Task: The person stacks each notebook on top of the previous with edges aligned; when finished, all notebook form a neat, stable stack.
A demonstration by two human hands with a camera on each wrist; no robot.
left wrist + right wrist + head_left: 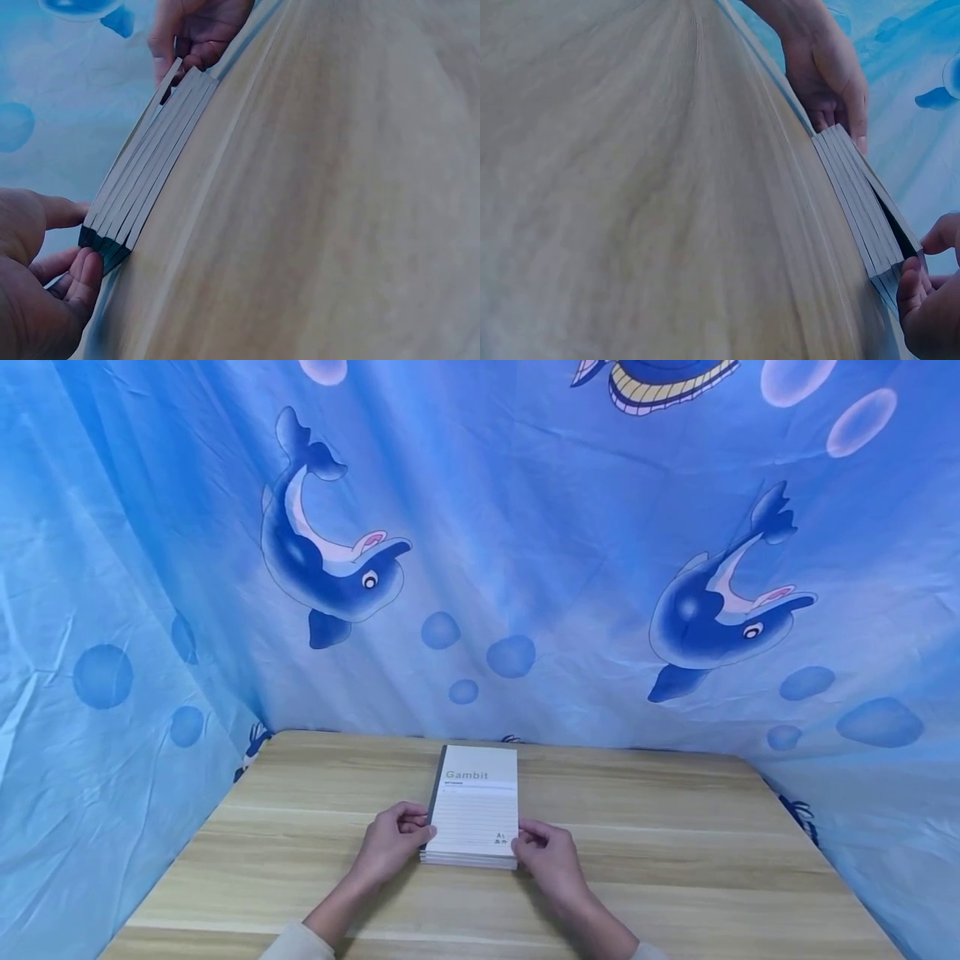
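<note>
A stack of several notebooks [474, 818] lies on the table, its top one a white "Gambit" cover with a dark spine at the left. My left hand [388, 845] grips the spine side near the front corner. In the left wrist view its thumb is on the top cover and its curled fingers are against the dark spines [105, 246]. At the right front corner, my right hand [553, 862] pinches the top notebook. The right wrist view shows that notebook's edge raised, with a dark gap above the others [855, 202].
The wood-grain table [675, 835] reaches out on both sides of the stack. A blue curtain [480, 568] with printed dolphins and bubbles hangs behind the table and along its sides.
</note>
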